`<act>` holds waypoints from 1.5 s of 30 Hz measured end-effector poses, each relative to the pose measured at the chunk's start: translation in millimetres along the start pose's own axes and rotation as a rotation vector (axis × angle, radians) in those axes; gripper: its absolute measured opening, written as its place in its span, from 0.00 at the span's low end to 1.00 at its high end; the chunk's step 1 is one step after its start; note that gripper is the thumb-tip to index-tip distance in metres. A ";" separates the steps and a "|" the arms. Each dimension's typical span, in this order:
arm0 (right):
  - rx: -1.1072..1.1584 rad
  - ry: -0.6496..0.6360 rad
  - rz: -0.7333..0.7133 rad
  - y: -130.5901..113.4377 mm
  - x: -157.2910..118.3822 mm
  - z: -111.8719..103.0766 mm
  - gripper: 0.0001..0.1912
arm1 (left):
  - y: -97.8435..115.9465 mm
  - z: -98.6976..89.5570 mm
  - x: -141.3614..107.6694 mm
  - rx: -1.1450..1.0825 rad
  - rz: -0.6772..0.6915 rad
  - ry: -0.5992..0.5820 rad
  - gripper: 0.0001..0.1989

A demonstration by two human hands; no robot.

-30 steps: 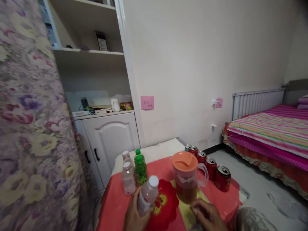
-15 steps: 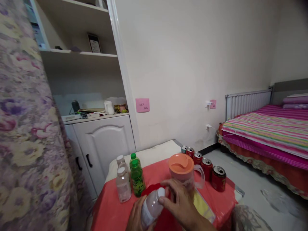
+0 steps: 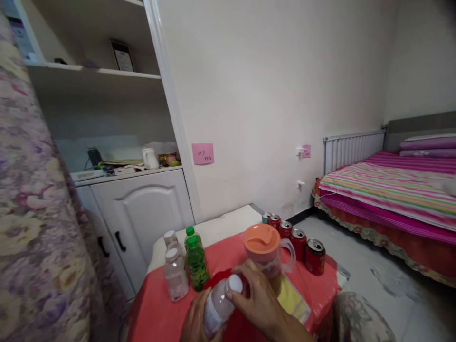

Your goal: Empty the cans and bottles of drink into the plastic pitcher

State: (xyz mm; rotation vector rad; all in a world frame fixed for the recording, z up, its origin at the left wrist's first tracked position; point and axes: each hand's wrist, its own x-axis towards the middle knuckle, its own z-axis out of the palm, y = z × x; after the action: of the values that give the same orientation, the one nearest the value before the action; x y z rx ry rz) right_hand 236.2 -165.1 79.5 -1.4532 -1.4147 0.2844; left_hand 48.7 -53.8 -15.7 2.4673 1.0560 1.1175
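Two bare hands are meeting on a clear plastic bottle over a table with a red cover. The left hand is wrapping around the lower body, closed on it, while the right hand is pinching the white cap between thumb and fingertips; how tightly, the view is not showing. The bottle is leaning, its long axis running from the left palm up and to the right, so that the cap is pointing toward the right hand, the nearer of the two to that end. Nothing is standing between the right hand and the cap.

Beneath and behind the bottle, a red plate is showing only in part. A pitcher with an orange lid is standing just behind the right hand, which is hiding part of it and leaving little room on that side. A yellow sheet is lying by the pitcher's base, and drink cans are lining the table's right side. To the left, two capped clear bottles and two green bottles are standing upright, near but apart from the left hand.
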 end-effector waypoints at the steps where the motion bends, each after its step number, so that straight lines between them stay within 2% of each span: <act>1: -0.004 0.016 0.001 1.1 -0.1 1.3 0.13 | 2.3 -1.4 0.6 0.001 0.000 0.012 0.26; 4: -0.012 0.068 0.006 3.4 0.1 3.9 0.10 | 9.7 -5.6 3.0 -0.009 -0.004 0.033 0.26; 7: -0.010 0.058 -0.008 2.6 1.6 1.8 0.08 | 16.5 -9.5 5.3 -0.040 -0.042 0.026 0.27; 10: 0.009 -0.006 -0.087 -0.8 4.3 -6.7 0.11 | 21.5 -14.1 6.9 -0.096 -0.109 0.008 0.28; 14: 0.068 -0.166 -0.211 -5.6 8.1 -22.1 0.16 | 26.4 -21.0 8.0 -0.199 -0.185 -0.065 0.31; 17: 0.092 -0.231 -0.215 -6.3 10.7 -25.5 0.20 | 30.8 -24.2 8.6 -0.260 -0.213 -0.083 0.33; 20: 0.059 -0.155 -0.122 -3.4 12.3 -18.4 0.21 | 35.1 -24.1 9.1 -0.295 -0.214 -0.091 0.32; 23: -0.015 -0.077 -0.070 -1.4 12.1 -11.9 0.11 | 37.0 -22.1 9.0 -0.307 -0.235 -0.111 0.33; 25: -0.030 -0.093 -0.100 -1.9 11.3 -12.6 0.08 | 36.7 -20.8 8.7 -0.322 -0.244 -0.131 0.34; 28: 0.018 -0.162 -0.185 -2.1 10.7 -17.4 0.17 | 36.0 -20.1 8.4 -0.342 -0.244 -0.151 0.35; 30: 0.041 -0.161 -0.176 -0.3 11.1 -18.3 0.22 | 36.5 -20.1 8.4 -0.346 -0.241 -0.160 0.35; 34: -0.015 -0.114 -0.064 2.6 11.2 -15.7 0.11 | 39.1 -19.7 7.8 -0.364 -0.229 -0.192 0.36; 36: -0.030 -0.127 -0.078 2.1 9.8 -16.6 0.09 | 39.7 -18.9 7.0 -0.374 -0.233 -0.199 0.35; 41: 0.056 -0.167 -0.176 4.6 6.0 -20.3 0.21 | 40.1 -17.9 5.9 -0.378 -0.230 -0.184 0.35; 45: 0.005 -0.117 -0.125 10.1 6.0 -15.9 0.16 | 41.8 -18.9 6.0 -0.413 -0.224 -0.191 0.36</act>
State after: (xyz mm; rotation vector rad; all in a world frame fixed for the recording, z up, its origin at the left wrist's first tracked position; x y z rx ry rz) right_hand 255.9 -165.5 81.5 -1.3563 -1.5908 0.2978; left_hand 59.3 -80.9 20.3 2.0294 0.9108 0.9035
